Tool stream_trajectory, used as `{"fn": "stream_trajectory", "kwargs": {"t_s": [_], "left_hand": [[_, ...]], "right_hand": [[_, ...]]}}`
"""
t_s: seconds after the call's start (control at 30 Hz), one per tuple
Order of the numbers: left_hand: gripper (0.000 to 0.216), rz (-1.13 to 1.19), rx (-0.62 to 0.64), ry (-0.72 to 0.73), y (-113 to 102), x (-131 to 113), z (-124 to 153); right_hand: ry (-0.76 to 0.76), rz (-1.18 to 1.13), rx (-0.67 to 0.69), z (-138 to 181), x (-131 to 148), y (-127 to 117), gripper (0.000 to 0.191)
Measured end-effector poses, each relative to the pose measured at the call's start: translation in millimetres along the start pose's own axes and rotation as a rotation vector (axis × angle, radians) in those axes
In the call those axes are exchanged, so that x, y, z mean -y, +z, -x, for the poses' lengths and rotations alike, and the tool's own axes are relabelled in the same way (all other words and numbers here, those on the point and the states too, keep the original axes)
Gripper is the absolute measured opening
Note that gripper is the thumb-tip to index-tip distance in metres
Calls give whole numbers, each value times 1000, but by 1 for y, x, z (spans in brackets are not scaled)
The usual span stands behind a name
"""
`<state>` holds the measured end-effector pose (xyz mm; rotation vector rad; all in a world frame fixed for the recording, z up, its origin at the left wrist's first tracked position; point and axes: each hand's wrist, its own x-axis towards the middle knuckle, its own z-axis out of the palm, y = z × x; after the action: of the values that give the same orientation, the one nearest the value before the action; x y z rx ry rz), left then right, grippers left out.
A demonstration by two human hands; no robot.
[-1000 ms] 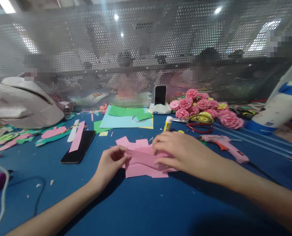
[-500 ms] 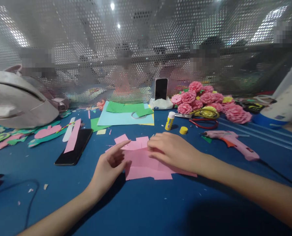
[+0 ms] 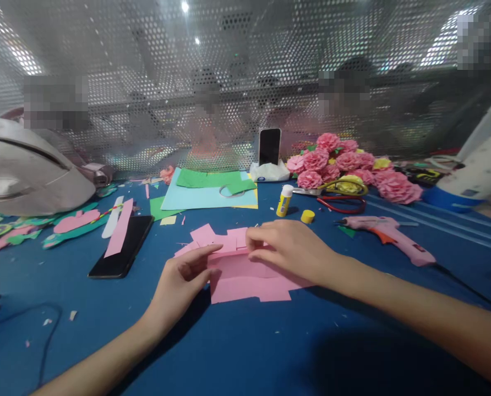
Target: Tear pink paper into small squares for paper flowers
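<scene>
A small pile of pink paper pieces (image 3: pixel 245 278) lies on the blue table (image 3: pixel 237 341) in front of me. My left hand (image 3: pixel 183 275) pinches the left end of a pink paper strip (image 3: pixel 229 254) on top of the pile, fingers stretched along it. My right hand (image 3: pixel 290 247) curls over the strip's right end and presses it down on the pile.
A black phone (image 3: pixel 121 247) with a pink strip on it lies left. Glue stick (image 3: pixel 284 200), yellow cap (image 3: pixel 307 216), scissors (image 3: pixel 336 197), pink glue gun (image 3: pixel 388 236) and pink paper roses (image 3: pixel 344 165) sit behind. Coloured sheets (image 3: pixel 210 190), a propped phone (image 3: pixel 269 147), a white bag (image 3: pixel 26 176) stand near the mesh wall.
My left hand let go of the strip, opened with a finger pointing, then took its left end again. My right hand shifted slightly left on the pile.
</scene>
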<state>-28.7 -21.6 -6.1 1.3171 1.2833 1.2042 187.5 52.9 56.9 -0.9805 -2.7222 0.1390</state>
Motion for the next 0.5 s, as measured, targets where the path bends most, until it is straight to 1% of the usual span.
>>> {"fn": "stream_trajectory", "kwargs": {"t_s": [0.2, 0.33, 0.5], "left_hand": [[36, 1, -11, -49, 0, -1, 1], [34, 1, -2, -54, 0, -2, 1], [33, 20, 16, -56, -2, 0, 0]], "right_hand": [[29, 18, -3, 1, 1, 0, 5], [43, 17, 3, 2, 2, -1, 5], [44, -51, -37, 2, 4, -1, 6]]}}
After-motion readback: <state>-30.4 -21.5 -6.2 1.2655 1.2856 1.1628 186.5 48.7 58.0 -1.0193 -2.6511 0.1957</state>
